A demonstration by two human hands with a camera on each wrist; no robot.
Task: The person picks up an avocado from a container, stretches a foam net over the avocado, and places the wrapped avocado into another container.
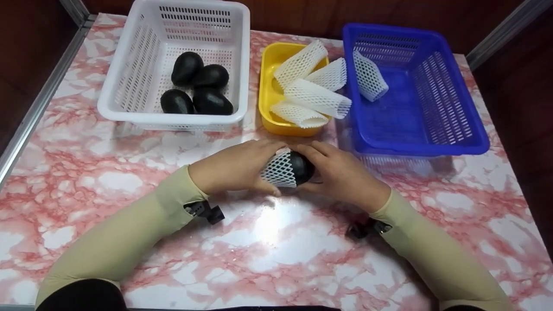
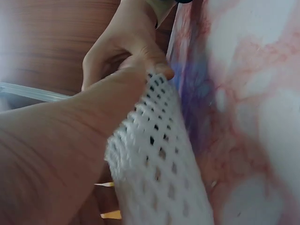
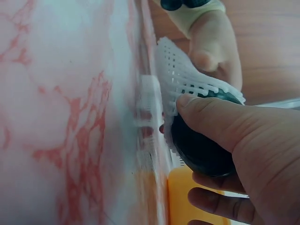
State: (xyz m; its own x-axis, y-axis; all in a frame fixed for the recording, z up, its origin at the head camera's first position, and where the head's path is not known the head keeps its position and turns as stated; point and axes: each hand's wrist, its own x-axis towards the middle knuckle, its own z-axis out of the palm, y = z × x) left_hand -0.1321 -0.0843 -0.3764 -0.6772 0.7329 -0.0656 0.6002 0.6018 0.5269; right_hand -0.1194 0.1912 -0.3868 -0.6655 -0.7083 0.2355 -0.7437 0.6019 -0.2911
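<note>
Over the middle of the table, an avocado (image 1: 303, 168) sits partly inside a white foam net sleeve (image 1: 278, 170). My left hand (image 1: 237, 166) holds the sleeve from the left, thumb on the near side. From the right, my right hand (image 1: 341, 175) grips the bare end of the avocado. In the right wrist view, the right thumb lies at the sleeve's edge, and the dark avocado (image 3: 201, 150) shows below it. The left wrist view shows the net sleeve (image 2: 161, 150) close up, its avocado hidden there.
Several avocados (image 1: 187, 69) lie in a white basket (image 1: 173, 116) at the back left. A yellow bin (image 1: 283, 128) holds several net sleeves (image 1: 317, 97). Back right, a blue basket (image 1: 423, 149) contains one net sleeve (image 1: 369, 75); its contents are unclear.
</note>
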